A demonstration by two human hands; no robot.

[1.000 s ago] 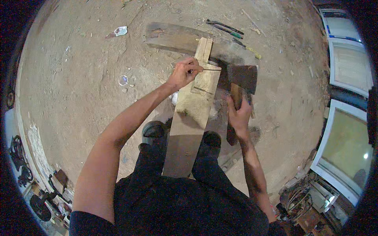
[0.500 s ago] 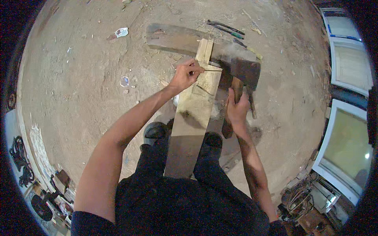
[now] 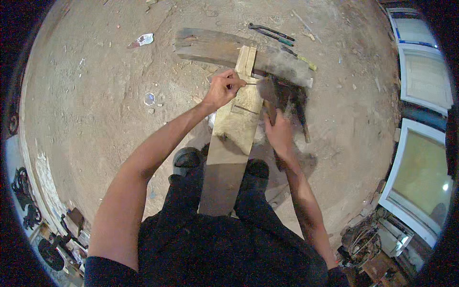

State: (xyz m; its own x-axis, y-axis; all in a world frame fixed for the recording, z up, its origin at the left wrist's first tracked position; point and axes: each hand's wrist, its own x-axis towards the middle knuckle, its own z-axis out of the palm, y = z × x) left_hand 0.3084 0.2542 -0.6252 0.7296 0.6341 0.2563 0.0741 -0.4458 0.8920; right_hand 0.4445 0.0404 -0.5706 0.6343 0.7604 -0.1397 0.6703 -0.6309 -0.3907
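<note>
My left hand [image 3: 224,90] is closed in a pinch around a thin dark nail [image 3: 251,84], over the far end of a pale wooden plank [image 3: 234,136]. The nail points right. In my right hand [image 3: 279,134] is the wooden handle of a hatchet [image 3: 268,91]; its dark head, a little blurred, is at the nail's right end. Whether the two touch, I cannot tell. The plank runs from between my legs to a narrower pale wood piece [image 3: 245,60] at its far end. A dark line crosses the plank below my left hand.
A thick weathered beam [image 3: 205,45] lies crosswise under the plank's far end. Beyond it are long-handled pincers [image 3: 271,33] and a tool with a yellowish handle [image 3: 306,62]. White-framed windows [image 3: 411,177] stand at right. My shoes [image 3: 186,160] flank the plank on the dirt floor.
My right hand has swung the hatchet left, bringing its head from right of the plank to the nail's end. My left hand keeps its pinch on the nail, nearly in place.
</note>
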